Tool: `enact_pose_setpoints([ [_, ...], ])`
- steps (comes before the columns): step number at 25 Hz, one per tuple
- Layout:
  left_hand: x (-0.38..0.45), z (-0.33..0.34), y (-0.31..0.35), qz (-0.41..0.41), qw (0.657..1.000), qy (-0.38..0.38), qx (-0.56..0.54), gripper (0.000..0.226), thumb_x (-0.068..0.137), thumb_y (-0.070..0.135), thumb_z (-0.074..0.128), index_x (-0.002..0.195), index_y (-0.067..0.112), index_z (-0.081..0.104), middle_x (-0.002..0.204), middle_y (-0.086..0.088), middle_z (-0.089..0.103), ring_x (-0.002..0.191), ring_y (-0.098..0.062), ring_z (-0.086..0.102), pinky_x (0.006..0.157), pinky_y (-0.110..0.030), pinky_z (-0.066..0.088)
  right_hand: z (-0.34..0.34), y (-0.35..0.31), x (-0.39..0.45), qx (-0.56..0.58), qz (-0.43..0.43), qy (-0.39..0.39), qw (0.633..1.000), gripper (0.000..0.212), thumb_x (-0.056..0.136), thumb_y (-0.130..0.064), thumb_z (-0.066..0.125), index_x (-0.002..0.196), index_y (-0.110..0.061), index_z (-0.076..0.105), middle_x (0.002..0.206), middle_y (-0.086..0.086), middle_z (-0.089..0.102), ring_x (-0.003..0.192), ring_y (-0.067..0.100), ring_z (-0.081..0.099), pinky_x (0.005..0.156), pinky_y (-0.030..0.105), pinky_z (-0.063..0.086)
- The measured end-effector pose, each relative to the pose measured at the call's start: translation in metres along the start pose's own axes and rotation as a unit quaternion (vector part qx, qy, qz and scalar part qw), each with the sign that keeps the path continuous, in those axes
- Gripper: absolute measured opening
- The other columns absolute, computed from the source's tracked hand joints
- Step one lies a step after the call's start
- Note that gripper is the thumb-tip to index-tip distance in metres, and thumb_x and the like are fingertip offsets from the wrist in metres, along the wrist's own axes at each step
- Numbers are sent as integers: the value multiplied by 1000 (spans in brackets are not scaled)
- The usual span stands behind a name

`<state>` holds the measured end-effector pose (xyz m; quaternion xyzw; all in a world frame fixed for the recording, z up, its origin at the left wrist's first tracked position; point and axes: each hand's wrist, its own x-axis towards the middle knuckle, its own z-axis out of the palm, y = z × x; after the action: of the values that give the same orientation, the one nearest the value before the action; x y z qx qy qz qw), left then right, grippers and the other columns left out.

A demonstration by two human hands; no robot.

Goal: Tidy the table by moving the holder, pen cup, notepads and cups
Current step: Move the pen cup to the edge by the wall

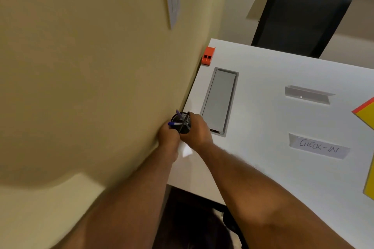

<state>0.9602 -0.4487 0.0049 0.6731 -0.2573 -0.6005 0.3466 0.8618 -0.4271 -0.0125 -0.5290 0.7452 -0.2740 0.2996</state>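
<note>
A black mesh pen cup [183, 122] with purple-capped pens stands at the left edge of the white table [263, 119], right against the beige wall. My left hand [169, 135] grips it from the wall side and my right hand [197, 130] wraps it from the table side. A clear sign holder reading "CHECK-IN" [318, 145] lies flat to the right. A second clear holder [307, 94] lies further back. Yellow and orange notepads [367, 115] show at the right frame edge.
A grey cable hatch [219, 101] is set into the table beside my right hand. An orange block [208, 55] sits at the far left corner. A black chair [299, 20] stands behind the table. The beige wall [91, 77] runs along the left.
</note>
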Motion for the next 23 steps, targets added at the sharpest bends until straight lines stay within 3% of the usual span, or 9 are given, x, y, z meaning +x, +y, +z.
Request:
enact_pose_setpoints([
  [1, -1, 2, -1, -15, 1000, 4, -23, 35, 105, 8, 40, 125, 5, 68, 97, -8, 74, 80, -16, 68, 51, -12, 51, 5, -2, 3, -3, 10, -1, 1000, 60, 74, -40, 90, 122, -21, 61, 119, -2, 61, 97, 14, 62, 74, 21, 50],
  [4, -5, 9, 0, -54, 995, 9, -86, 39, 105, 12, 39, 131, 4, 66, 117, -17, 73, 103, -29, 70, 83, -28, 55, 13, -1, 13, -7, 24, -11, 1000, 67, 78, -40, 87, 136, -22, 58, 130, 1, 61, 112, 19, 65, 91, 32, 58],
  [6, -4, 11, -5, -58, 994, 20, -88, 38, 105, 12, 39, 131, 7, 67, 119, -16, 72, 105, -29, 68, 91, -35, 54, 15, 1, 17, -19, 21, -23, 999, 71, 79, -39, 87, 141, -21, 56, 134, 2, 61, 117, 21, 64, 97, 37, 58],
  [9, -6, 6, -14, -53, 995, 23, -82, 35, 105, 13, 42, 127, 10, 69, 107, -9, 74, 103, -24, 69, 81, -31, 52, 12, 3, 17, -34, 10, -52, 998, 85, 79, -38, 88, 151, -18, 48, 143, 5, 59, 128, 24, 61, 106, 39, 55],
  [13, -11, 8, -19, -23, 999, 21, -20, 40, 98, 2, 48, 133, 11, 64, 115, -10, 73, 99, -23, 70, 73, -29, 53, -10, 12, 8, -35, 18, -59, 997, 102, 76, -48, 90, 160, -19, 39, 154, 6, 53, 139, 26, 55, 109, 41, 49],
  [14, -15, 11, -20, -14, 1000, 28, -1, 40, 97, 1, 51, 133, 13, 63, 114, -8, 72, 93, -20, 68, 71, -29, 52, -18, 15, 3, -36, 27, -53, 998, 101, 77, -50, 89, 159, -20, 39, 155, 6, 52, 138, 26, 55, 109, 41, 50],
  [16, -30, 18, -24, -33, 999, 35, 10, 38, 98, 7, 58, 135, 14, 62, 119, -8, 71, 94, -22, 65, 82, -37, 52, -37, 24, -10, -33, 41, -31, 998, 95, 80, -51, 87, 158, -22, 42, 153, 5, 54, 133, 25, 58, 105, 40, 53],
  [18, -43, 29, -31, -59, 998, 29, 6, 42, 98, 14, 62, 141, 13, 57, 129, -11, 67, 102, -28, 61, 90, -43, 48, -56, 35, -26, -21, 43, -2, 999, 85, 84, -52, 83, 155, -23, 45, 151, 4, 57, 130, 24, 61, 104, 39, 55],
  [23, -89, 70, -50, 5, 998, -23, 60, 59, 100, 24, 62, 155, 15, 41, 151, -11, 53, 134, -34, 54, 102, -42, 44, -110, 75, -79, -16, 48, 51, 997, 70, 89, -53, 76, 148, -25, 51, 143, 0, 62, 126, 22, 64, 101, 33, 54],
])
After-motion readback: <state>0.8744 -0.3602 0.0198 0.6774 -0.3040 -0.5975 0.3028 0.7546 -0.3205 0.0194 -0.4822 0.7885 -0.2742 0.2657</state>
